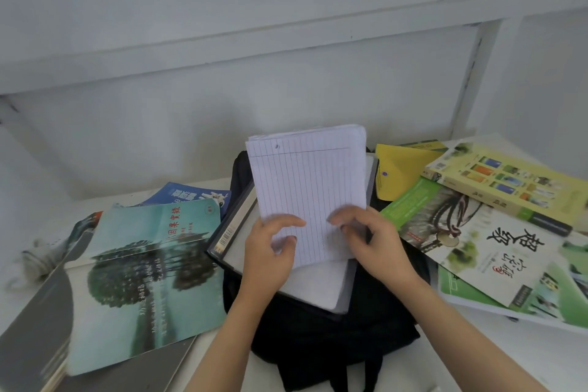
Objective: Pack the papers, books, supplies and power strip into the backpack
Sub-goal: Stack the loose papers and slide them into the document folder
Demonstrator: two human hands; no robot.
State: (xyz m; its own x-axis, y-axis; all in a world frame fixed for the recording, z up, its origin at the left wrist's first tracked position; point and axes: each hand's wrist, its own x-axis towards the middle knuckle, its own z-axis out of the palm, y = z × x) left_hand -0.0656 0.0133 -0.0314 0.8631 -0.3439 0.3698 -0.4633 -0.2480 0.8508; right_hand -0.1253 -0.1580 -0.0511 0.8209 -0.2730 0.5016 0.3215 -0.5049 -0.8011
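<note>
I'm watching both hands work on the stack of white lined paper sheets (308, 175). The left hand (270, 251) pinches its lower edge between thumb and curled fingers (286, 222), and the right hand (377, 243) curls its fingers over the same edge just beside it, gripping too. The sheets tilt up and away from the fingers, above the soft black fabric backpack (318, 347), which lies on the white table (547, 356) directly under the hands. Below the fingers, a dark-edged folder of white pages (318, 289) seems to sit half in the bag's mouth. Packing looks barely started to me: 1 item partly in, the papers likely next. Left of the fingers wait a teal softcover book with a tree (143, 264) and a blue book (191, 197). Right of them lie a yellow paper envelope (397, 175), a thick yellow-green book (509, 181) and a white-and-green book with black calligraphy (493, 251). I can't pick out a power strip, only a blurred whitish object (41, 251) far to the left.
</note>
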